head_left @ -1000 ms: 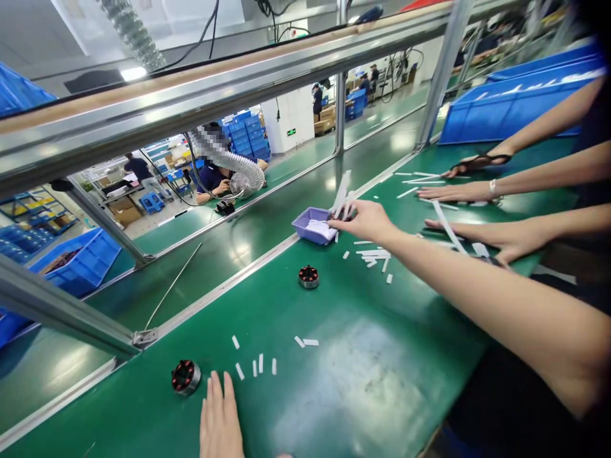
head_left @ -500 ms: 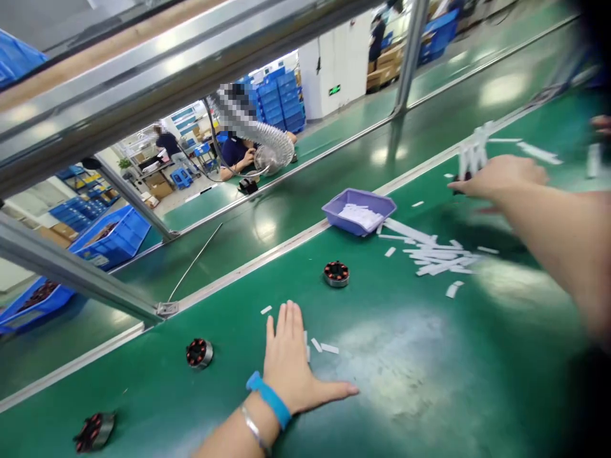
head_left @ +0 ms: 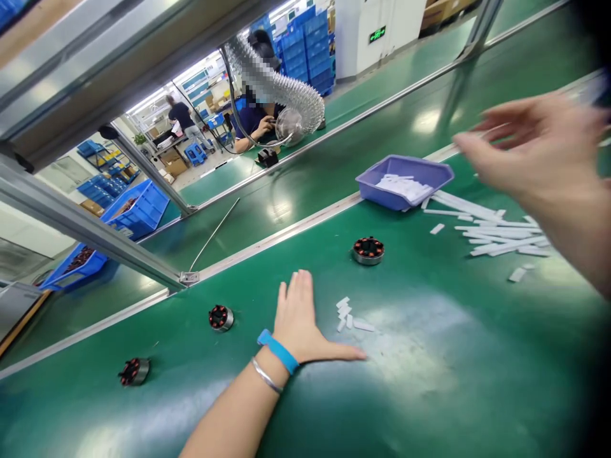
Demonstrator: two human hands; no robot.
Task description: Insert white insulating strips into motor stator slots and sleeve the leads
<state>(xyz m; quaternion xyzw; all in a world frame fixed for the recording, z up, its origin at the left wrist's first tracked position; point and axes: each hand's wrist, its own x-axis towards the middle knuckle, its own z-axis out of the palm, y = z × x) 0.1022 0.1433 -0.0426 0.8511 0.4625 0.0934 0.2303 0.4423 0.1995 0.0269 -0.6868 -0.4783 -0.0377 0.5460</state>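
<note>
My left hand lies flat on the green work surface, fingers together and thumb stretched to the right. Just right of it lie several small white pieces. My right hand, blurred, is raised at the right with thumb and fingers apart; I see nothing held in it. Below and left of it lies a loose pile of white strips. A purple tray holds more white pieces. Three ring-shaped motor stators with copper windings rest on the surface: one beyond my left hand, two to its left.
A metal frame post and a rail border the surface on the far side. A flexible silver duct hangs beyond, before a seated person. Blue bins stand at the left.
My right hand has left the upright white strips it was touching and is now raised and nearer. Small white pieces by my left hand are now grouped on its right. The view has shifted.
</note>
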